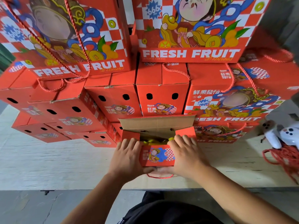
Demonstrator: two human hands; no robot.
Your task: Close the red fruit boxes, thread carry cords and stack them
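Observation:
An open red fruit box (157,155) stands on the pale table (56,164) right in front of me. Its brown far flap (157,125) points up, and yellow contents show inside. My left hand (127,157) grips the box's left side, fingers over the top edge and thumb under the near face. On the right side my right hand (186,157) holds it the same way. A red cord loop (159,176) hangs below the box's near face, under my thumbs.
Closed red fruit boxes (161,89) with red cord handles are stacked in a wall behind the open box, reaching up out of view. A bundle of loose red cords (286,159) and a white device (284,135) lie at the right. The table's near edge (80,189) runs below my wrists.

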